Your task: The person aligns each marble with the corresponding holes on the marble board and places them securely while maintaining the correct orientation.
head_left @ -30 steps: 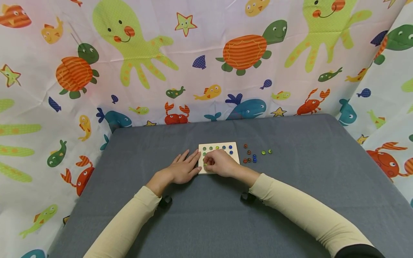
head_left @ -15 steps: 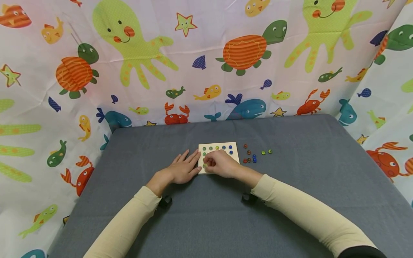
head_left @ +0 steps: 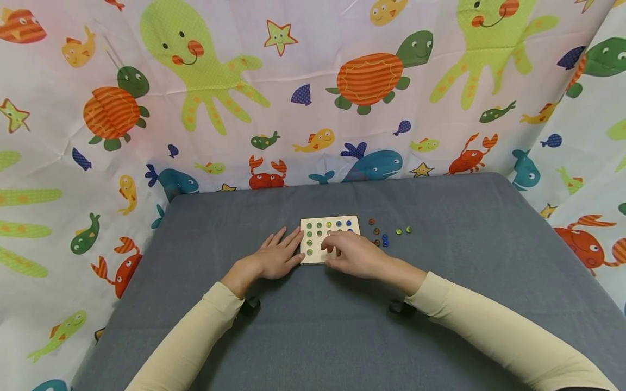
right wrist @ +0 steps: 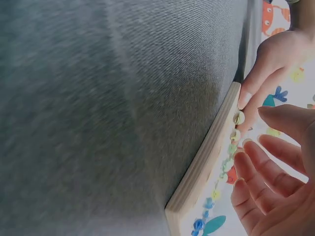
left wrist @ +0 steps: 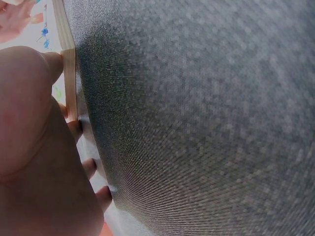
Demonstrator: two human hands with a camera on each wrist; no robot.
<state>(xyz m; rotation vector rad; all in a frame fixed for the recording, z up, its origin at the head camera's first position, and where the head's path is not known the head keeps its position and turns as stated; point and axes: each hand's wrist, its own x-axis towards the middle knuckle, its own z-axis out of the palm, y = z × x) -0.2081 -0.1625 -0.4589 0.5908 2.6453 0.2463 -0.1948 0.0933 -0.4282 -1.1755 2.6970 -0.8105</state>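
Note:
A pale wooden board [head_left: 314, 260] with rows of round hollows lies on the grey table. Green marbles [head_left: 310, 252] fill its left column; more green, yellow and blue ones sit in the far rows. My left hand [head_left: 276, 258] lies flat at the board's left edge, its thumb touching the near left corner. Over the near part of the board hovers my right hand [head_left: 354, 254], fingers bent loosely and thumb apart. In the right wrist view nothing is between those fingers [right wrist: 266, 172], and marbles [right wrist: 238, 118] stand along the board beyond them. The right hand hides the board's middle and right.
Right of the board lie loose marbles: several reddish-brown ones [head_left: 376, 231], blue ones [head_left: 385, 240] and two yellow-green ones [head_left: 398, 231]. A sea-animal curtain [head_left: 293, 119] hangs behind the grey-covered table [head_left: 464, 244].
My right hand has let go of a green marble in the board's near left hollow, spread its fingers and moved right. The left hand has stayed in place.

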